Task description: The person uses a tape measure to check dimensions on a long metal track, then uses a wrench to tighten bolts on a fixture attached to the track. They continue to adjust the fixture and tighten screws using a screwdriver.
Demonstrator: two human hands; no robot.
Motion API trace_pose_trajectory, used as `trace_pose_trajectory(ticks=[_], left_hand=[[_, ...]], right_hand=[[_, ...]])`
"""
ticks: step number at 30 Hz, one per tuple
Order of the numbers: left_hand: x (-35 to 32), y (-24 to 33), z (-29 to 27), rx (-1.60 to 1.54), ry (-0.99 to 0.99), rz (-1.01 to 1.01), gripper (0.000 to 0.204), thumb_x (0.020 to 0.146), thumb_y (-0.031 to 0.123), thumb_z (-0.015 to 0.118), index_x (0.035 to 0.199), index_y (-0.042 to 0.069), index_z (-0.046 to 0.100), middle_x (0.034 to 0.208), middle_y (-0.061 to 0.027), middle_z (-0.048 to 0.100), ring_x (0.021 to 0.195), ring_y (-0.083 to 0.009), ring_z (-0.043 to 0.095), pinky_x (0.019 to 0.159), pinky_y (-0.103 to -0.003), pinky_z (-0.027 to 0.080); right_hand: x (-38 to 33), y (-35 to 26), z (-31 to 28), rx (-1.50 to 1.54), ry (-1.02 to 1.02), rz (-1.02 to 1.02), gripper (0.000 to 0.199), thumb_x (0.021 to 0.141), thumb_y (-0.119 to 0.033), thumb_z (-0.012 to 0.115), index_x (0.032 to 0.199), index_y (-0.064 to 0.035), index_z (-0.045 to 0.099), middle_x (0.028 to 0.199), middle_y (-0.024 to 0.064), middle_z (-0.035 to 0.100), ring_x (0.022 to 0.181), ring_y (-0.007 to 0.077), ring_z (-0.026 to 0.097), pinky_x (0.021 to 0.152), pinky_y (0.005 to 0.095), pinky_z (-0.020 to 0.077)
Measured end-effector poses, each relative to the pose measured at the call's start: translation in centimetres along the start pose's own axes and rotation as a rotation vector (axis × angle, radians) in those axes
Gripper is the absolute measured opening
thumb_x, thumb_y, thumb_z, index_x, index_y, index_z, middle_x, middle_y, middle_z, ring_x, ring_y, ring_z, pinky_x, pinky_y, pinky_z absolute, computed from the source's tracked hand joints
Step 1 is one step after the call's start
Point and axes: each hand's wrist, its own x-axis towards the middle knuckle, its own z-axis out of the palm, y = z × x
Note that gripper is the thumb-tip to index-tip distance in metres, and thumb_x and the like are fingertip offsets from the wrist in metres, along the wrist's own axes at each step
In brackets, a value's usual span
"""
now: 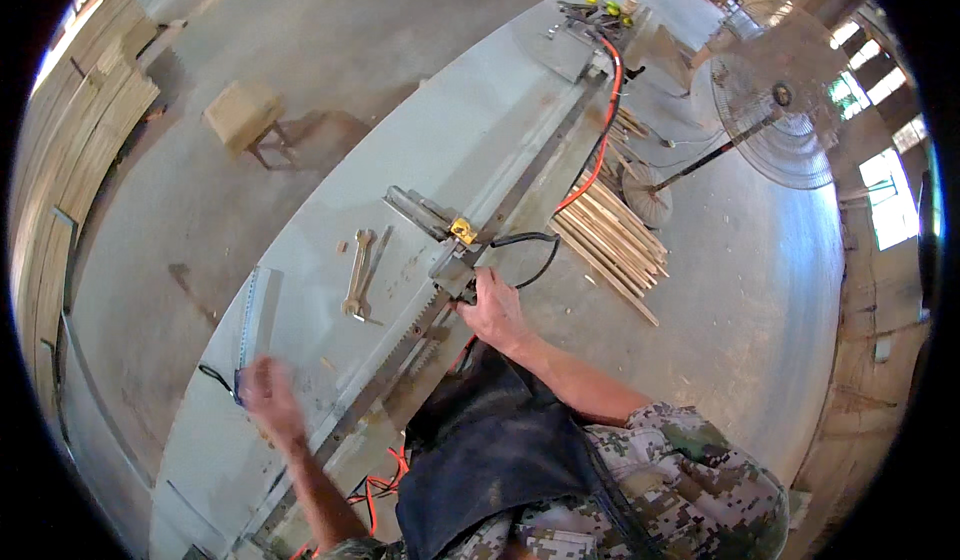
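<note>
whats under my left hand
Your left hand partly covers a tape measure: its extended blade, black strap and a bit of dark blue case show. The rest of the case is hidden.

A woodworking workshop is showing: boards (75,110) are lying stacked well beyond the worktop's (430,150) left edge, wooden strips (610,235) are lying on the floor (740,340) past its right edge, a pedestal fan (782,94) is standing nearby, and a spanner (356,275) is resting near a metal fixture (452,267).
</note>
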Motion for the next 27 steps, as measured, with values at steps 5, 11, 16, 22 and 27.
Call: trace_pose_trajectory(ticks=[5, 11, 16, 22, 27], left_hand=[[-9.5, 10.4, 15.6, -0.682, -0.728, -0.741, 0.039, 0.102, 0.026, 0.059, 0.125, -0.005, 0.063, 0.108, -0.0073, 0.068, 0.091, -0.0173, 0.064, 0.082, -0.031, 0.052], [-9.6, 12.8, 23.3, -0.873, -0.428, -0.992, 0.040, 0.102, 0.038, 0.058, 0.111, 0.000, 0.069, 0.092, -0.0027, 0.068, 0.082, -0.0135, 0.061, 0.075, -0.026, 0.047], [-10.3, 13.5, 24.6, -0.763, -0.210, -1.100, 0.052, 0.093, 0.049, 0.069, 0.110, 0.000, 0.070, 0.100, -0.0082, 0.073, 0.081, -0.0139, 0.064, 0.069, -0.029, 0.046], [-10.7, 16.0, 27.1, -0.736, 0.059, -1.112, 0.045, 0.090, 0.043, 0.075, 0.103, 0.001, 0.066, 0.088, -0.0047, 0.068, 0.073, -0.0123, 0.061, 0.067, -0.026, 0.046], [-11.3, 15.3, 28.7, -1.001, 0.238, -1.136, 0.043, 0.086, 0.037, 0.081, 0.104, 0.003, 0.060, 0.086, -0.0029, 0.064, 0.071, -0.0131, 0.059, 0.065, -0.028, 0.047]], right_hand=[[0.3, 1.0, -0.9, 0.038, -0.064, -0.078, 0.052, 0.078, -0.024, 0.080, 0.115, -0.0001, 0.053, 0.107, 0.0240, 0.061, 0.093, 0.0486, 0.061, 0.076, 0.0544, 0.0513], [2.0, 4.6, -2.0, 0.243, -0.213, -0.165, 0.035, 0.082, -0.009, 0.072, 0.114, 0.0008, 0.061, 0.097, 0.0214, 0.066, 0.090, 0.0411, 0.065, 0.077, 0.0468, 0.0536], [3.7, 7.0, -1.5, 0.606, -0.459, 0.035, 0.021, 0.088, -0.007, 0.071, 0.106, 0.0017, 0.065, 0.094, 0.0129, 0.072, 0.085, 0.0218, 0.071, 0.078, 0.0361, 0.0564], [4.7, 8.8, -0.5, 0.940, -0.746, 0.330, 0.015, 0.090, -0.003, 0.071, 0.103, 0.0005, 0.065, 0.094, 0.0074, 0.072, 0.085, 0.0143, 0.069, 0.074, 0.0313, 0.0575], [6.0, 7.8, -1.9, 0.924, -0.856, 0.432, 0.013, 0.089, -0.006, 0.072, 0.100, -0.0001, 0.069, 0.091, 0.0061, 0.073, 0.080, 0.0135, 0.068, 0.069, 0.0295, 0.0555]])
